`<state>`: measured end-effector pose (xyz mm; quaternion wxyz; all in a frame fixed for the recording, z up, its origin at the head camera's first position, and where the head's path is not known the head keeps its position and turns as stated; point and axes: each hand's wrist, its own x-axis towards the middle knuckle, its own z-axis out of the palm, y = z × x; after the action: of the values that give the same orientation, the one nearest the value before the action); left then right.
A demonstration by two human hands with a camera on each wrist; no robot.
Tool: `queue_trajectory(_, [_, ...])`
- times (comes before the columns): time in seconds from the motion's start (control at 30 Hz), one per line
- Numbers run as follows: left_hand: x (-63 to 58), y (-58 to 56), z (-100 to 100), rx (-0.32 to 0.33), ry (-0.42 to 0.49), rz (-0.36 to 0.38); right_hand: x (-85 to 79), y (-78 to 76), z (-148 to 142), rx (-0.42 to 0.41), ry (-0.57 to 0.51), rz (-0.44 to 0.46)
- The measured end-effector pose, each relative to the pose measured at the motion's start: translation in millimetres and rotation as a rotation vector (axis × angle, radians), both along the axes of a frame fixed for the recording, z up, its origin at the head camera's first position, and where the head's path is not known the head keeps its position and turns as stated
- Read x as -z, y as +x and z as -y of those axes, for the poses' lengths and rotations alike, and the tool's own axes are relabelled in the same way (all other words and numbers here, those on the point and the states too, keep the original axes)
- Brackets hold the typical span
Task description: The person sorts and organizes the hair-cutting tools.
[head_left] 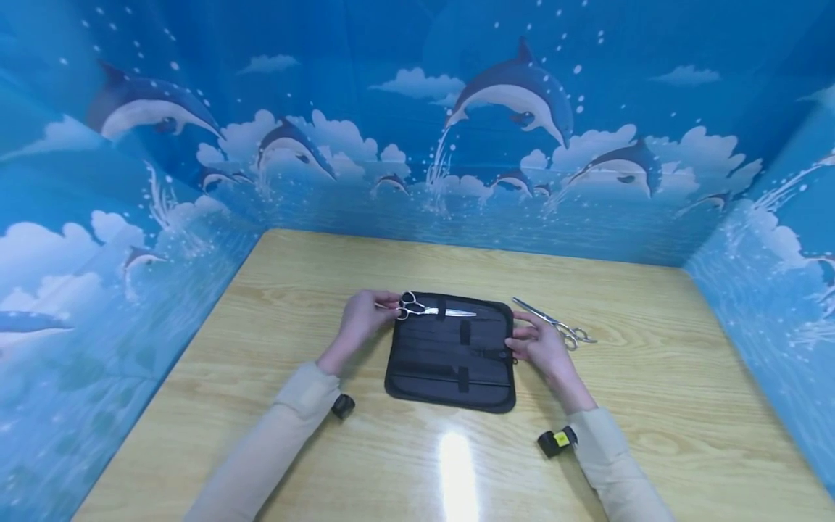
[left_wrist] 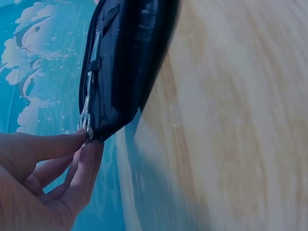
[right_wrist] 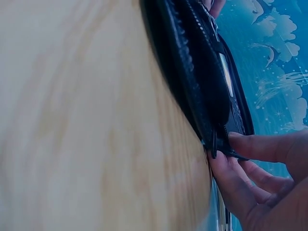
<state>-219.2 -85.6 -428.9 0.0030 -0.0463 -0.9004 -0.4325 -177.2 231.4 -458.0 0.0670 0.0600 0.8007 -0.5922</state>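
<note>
A black zip case (head_left: 427, 344) lies spread on the table, its inside facing up with elastic loops and pockets. Silver scissors (head_left: 450, 312) lie across its upper part, blades pointing right and passing under one loop. My left hand (head_left: 367, 317) pinches the scissors' handle rings between thumb and fingers at the case's upper left corner. On the opposite side, my right hand (head_left: 540, 344) pinches the case's right edge, thumb on the inner face and fingers beneath, as the right wrist view shows. A second pair of scissors (head_left: 554, 322) rests on the table just beyond the right hand.
The light wood-grain table (head_left: 313, 275) ends at a blue dolphin-print backdrop (head_left: 404, 196) at the back and both sides. A black wrist camera (head_left: 343, 406) sits by the left cuff, another black device (head_left: 557, 440) with a yellow patch by the right cuff.
</note>
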Motion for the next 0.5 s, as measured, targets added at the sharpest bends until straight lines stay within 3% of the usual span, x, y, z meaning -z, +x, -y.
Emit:
queue_trajectory(0.3, [3.5,-2.8,-5.3,0.01,-0.1,0.022,1.5,-0.5,-1.2,0.014,-0.031,0.013])
queue_trajectory(0.5, [7.6,-3.7,-4.8,0.037,-0.052,0.049,2.4,-1.1,-2.2,-0.008,-0.05,0.013])
